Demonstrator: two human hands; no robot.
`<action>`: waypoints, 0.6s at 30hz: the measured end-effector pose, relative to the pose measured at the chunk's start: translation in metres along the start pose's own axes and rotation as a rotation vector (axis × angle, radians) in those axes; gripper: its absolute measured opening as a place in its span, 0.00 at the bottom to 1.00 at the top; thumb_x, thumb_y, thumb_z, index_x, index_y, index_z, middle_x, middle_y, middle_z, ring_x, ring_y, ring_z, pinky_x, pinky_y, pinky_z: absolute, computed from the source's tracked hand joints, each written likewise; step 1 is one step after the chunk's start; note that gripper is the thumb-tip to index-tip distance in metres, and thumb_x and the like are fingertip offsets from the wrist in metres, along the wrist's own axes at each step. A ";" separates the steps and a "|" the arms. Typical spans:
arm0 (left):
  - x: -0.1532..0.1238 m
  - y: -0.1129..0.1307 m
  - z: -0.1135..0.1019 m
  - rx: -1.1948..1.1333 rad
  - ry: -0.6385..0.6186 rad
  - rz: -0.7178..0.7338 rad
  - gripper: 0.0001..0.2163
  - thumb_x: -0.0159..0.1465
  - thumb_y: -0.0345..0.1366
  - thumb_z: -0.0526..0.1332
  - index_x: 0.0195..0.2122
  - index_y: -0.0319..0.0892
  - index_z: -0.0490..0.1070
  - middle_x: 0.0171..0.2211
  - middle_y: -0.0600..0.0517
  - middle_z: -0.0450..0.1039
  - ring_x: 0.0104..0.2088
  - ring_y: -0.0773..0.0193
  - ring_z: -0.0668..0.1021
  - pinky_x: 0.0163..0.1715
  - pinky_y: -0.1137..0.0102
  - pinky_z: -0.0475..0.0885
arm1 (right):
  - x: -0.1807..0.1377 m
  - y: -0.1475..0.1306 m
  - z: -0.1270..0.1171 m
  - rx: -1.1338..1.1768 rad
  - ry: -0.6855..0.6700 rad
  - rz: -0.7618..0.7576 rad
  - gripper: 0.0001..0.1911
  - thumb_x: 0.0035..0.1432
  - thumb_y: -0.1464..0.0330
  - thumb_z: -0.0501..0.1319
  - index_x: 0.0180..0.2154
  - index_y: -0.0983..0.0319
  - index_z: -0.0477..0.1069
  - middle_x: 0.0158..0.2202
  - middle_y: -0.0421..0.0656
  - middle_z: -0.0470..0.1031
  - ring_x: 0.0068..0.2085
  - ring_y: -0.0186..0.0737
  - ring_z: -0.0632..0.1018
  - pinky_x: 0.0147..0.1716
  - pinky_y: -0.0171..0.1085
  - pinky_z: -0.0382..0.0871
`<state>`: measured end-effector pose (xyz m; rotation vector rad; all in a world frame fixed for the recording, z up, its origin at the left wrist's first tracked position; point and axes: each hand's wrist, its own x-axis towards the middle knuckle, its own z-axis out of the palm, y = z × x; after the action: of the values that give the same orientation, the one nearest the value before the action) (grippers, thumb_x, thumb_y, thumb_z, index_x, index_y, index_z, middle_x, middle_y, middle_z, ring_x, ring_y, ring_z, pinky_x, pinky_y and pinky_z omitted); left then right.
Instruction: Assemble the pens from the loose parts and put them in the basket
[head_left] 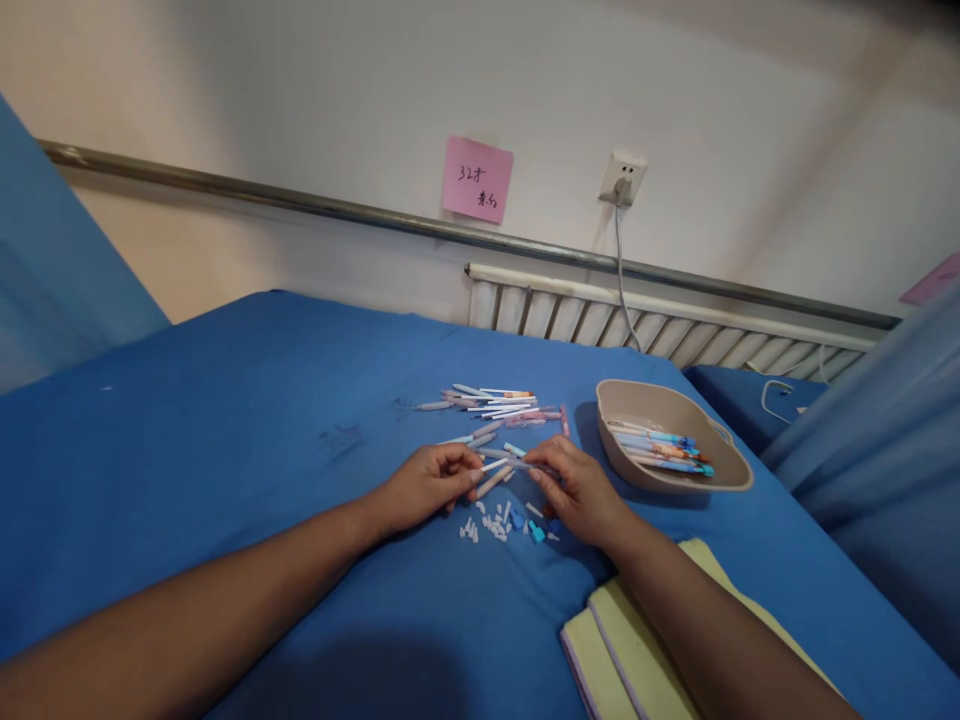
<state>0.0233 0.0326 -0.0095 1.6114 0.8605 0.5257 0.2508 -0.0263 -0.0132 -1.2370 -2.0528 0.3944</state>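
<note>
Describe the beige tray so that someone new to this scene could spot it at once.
On the blue-covered table, look right of the right hand, below the wall socket. The beige tray sits there, shallow with rounded corners, holding blue pens. It is the only container; the other pen parts lie loose on the table.

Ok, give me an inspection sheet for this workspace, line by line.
Surface: blue cloth, faint dark marks.
Job's things: loose pen parts piled; small caps between the hands; pens in beige tray.
Clutter: yellow pad at near edge.
Grippers: left hand and right hand each pinch thin pen pieces.
Cables: white cable hangs from wall socket.
Surroundings: pink note, radiator, metal rail on wall.
</note>
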 end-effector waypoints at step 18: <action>-0.016 0.005 0.013 0.528 0.025 0.295 0.09 0.63 0.42 0.56 0.37 0.45 0.72 0.31 0.52 0.73 0.32 0.63 0.73 0.32 0.74 0.63 | -0.004 -0.021 0.011 0.026 -0.117 -0.042 0.09 0.62 0.72 0.51 0.42 0.60 0.68 0.36 0.43 0.71 0.39 0.37 0.72 0.39 0.35 0.65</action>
<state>0.0239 0.0120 -0.0051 2.2404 0.8261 0.5527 0.2309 -0.0387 -0.0107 -1.1785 -2.1616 0.4827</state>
